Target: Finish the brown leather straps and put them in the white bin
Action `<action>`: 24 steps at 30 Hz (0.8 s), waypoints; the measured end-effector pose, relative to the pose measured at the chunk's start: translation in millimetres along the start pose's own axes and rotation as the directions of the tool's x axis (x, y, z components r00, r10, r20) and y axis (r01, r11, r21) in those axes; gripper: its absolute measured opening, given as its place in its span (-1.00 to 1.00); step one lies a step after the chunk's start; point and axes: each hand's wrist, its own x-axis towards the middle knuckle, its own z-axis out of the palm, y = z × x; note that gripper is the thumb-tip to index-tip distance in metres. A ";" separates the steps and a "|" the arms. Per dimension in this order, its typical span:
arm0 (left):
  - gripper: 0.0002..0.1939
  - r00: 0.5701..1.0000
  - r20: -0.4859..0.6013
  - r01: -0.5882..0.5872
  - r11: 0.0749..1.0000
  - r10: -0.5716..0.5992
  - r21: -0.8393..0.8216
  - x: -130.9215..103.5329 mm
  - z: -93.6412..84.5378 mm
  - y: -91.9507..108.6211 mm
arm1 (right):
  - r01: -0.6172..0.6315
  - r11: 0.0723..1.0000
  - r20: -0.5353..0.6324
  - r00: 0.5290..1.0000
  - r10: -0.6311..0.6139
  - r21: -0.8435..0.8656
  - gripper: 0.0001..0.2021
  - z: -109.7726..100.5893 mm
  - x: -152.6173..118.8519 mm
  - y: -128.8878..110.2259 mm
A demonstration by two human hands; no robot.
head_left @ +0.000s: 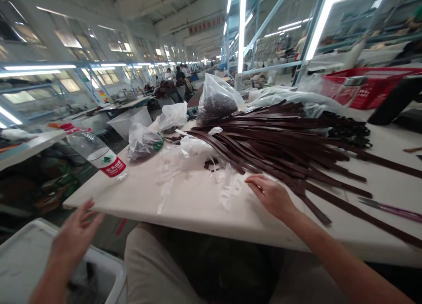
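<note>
1. Head view: our right hand [271, 195] lies palm down on the white table [184, 203], fingers loosely spread and flat, pinching nothing. Its fingertips touch the clear plastic scraps [227, 185] just to their left.
2. The pile of dark brown straps [280, 146] starts right beside this hand, on its far side and to its right; a few strap ends run just beside the knuckles, and one long strap passes close by the wrist.
3. Our left hand [77, 236] hangs off the table's near left corner, open, fingers spread and a bit blurred, gripping nothing. Under it sits a white bin [20, 255].
4. Beyond the left hand, a water bottle [95, 152] with a red label lies tilted at the table edge.
5. Farther out from the right hand, past the scraps, stand clear bags [216, 99] of small dark parts.
6. Well to the right of the straps sits a red basket [372, 86].
</note>
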 end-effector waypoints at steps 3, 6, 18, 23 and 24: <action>-0.34 0.977 0.192 -0.082 0.994 0.093 -0.065 -5.7 33.4 7.9 | -0.101 0.981 0.025 0.994 0.107 -0.167 -0.75 16.3 45.0 2.2; -0.46 0.917 0.285 -0.221 0.949 0.280 -0.223 -25.8 78.1 48.8 | -0.179 0.962 0.010 0.983 0.185 -0.207 -0.82 31.2 73.0 3.7; -0.31 0.546 0.725 0.485 0.547 0.421 -0.683 -105.6 178.6 186.4 | -0.380 0.879 0.133 0.925 0.356 0.289 -0.57 -2.6 53.6 4.2; -0.54 0.549 0.772 0.804 0.051 0.320 -0.593 -94.4 211.0 247.7 | -0.345 0.814 0.124 0.937 0.326 0.467 -0.50 -28.0 -39.7 -18.1; -0.65 0.576 0.767 0.803 -0.023 0.280 -0.595 -89.2 213.2 255.8 | -0.349 0.812 0.130 0.936 0.328 0.467 -0.50 -31.3 -65.5 -17.5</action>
